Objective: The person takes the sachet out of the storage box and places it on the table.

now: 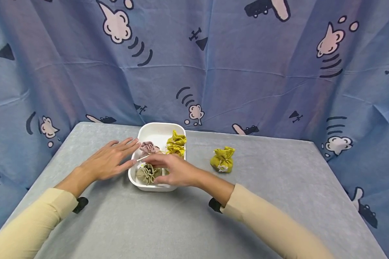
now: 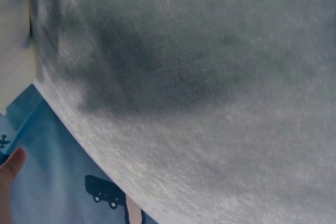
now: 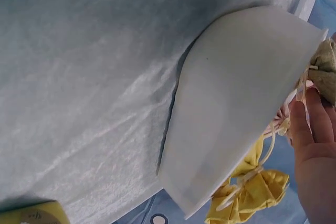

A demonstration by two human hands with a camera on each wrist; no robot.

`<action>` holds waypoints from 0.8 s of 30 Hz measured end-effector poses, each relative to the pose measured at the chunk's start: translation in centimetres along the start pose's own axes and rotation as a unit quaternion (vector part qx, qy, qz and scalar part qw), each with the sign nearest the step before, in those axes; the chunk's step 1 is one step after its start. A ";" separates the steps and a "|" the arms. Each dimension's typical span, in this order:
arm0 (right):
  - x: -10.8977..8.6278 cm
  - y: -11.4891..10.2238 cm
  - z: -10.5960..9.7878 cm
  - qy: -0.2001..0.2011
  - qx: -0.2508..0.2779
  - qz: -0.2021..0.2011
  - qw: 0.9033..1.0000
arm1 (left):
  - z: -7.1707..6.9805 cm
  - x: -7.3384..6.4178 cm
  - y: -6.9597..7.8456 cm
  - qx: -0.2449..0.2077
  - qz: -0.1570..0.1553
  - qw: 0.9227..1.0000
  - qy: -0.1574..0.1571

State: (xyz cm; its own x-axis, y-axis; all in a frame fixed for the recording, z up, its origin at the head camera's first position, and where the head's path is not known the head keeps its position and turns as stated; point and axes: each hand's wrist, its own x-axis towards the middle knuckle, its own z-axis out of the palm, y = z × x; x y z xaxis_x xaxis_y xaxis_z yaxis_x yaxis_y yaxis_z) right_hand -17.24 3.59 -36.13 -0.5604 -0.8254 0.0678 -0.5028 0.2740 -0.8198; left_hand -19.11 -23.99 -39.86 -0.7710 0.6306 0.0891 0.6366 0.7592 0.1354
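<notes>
A white plastic basin (image 1: 162,127) holds several small drawstring cloth pouches. My right hand (image 1: 176,169) reaches over its near part, thumb and fingers spread about a grey-green pouch (image 1: 146,175) with a white flower. In the right wrist view its fingers (image 3: 315,114) lie straight beside that pouch (image 3: 323,72), close to the cords. My left hand (image 1: 111,158) extends flat toward the basin's left rim, fingertips beside a pink pouch (image 1: 149,147). Yellow-green pouches (image 1: 176,138) sit along the basin's right side. A finger (image 2: 11,166) of the left hand shows in the left wrist view.
A lone yellow-green pouch (image 1: 223,160) with white flowers stands on the grey cloth-covered table (image 1: 278,201), right of the basin. A blue patterned curtain (image 1: 233,72) hangs behind the table and along its sides.
</notes>
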 end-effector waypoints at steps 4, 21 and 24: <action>0.4 -0.1 0.4 -0.003 -0.012 0.003 1.000 | 0.0 -0.1 0.0 -0.002 0.003 1.000 0.004; 1.8 0.1 0.8 -0.035 -0.029 -0.012 0.999 | -0.2 -0.1 0.2 -0.006 -0.001 1.000 0.000; 2.0 0.1 0.9 -0.043 -0.036 -0.006 0.998 | -0.2 -0.1 0.2 -0.003 0.001 1.000 0.002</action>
State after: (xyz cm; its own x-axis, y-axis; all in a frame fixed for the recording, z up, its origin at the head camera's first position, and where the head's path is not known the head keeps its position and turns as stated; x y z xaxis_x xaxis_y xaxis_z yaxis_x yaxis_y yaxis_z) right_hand -17.81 1.52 -36.54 -0.4968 -0.8675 0.0265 -0.5574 0.2955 -0.7758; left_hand -18.86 -23.93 -39.66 -0.7693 0.6319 0.0943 0.6386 0.7564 0.1418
